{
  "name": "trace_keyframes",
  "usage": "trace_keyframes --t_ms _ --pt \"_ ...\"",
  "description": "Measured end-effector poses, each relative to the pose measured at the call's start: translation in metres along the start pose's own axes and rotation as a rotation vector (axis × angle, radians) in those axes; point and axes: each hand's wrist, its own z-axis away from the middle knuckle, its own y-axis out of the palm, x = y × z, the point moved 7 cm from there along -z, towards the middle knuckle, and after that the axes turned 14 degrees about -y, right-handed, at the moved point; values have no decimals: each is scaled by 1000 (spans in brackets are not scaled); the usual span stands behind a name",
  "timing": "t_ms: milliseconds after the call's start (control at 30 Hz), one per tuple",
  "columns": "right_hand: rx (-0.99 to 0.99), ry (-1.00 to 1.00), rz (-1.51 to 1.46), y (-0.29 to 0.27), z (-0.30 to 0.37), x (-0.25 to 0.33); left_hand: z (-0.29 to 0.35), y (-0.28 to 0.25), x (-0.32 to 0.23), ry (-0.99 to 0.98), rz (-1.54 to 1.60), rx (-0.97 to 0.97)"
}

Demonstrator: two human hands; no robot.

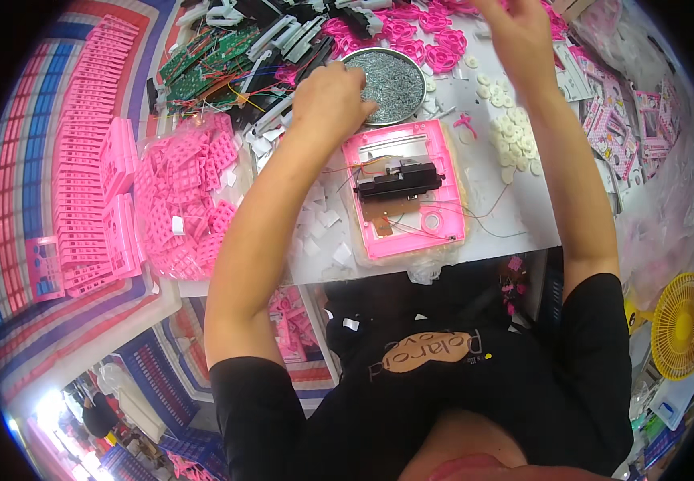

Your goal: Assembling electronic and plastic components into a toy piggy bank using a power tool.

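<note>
My left hand [329, 100] is at the left rim of a round tin [424, 94] full of small silvery screws [395, 80]. Its fingers are curled over the screws, and what they may hold is too small to make out. Below the tin lies a pink plastic casing [453, 210], open side up, on a padded wrapped bundle. A black mechanism [399, 183], a brown circuit board [391, 211] and thin wires sit inside it. My right hand [519, 32] reaches past pink plastic loops [445, 50] at the far edge; its fingertips are cut off by the picture's top.
White round discs [515, 136] lie right of the casing, with printed pink cards [611, 120] beyond. Green circuit boards [210, 60] and black parts pile up at far left. A bag of pink button pads [186, 192] and a row of pink casings [86, 152] stand left.
</note>
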Motion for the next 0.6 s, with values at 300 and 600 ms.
trace_keyframes --t_ms 300,600 --pt "173 23 -228 7 -74 -35 -8 30 -18 165 -209 -10" --pt "140 519 -339 66 -10 65 8 -16 -8 164 82 -161"
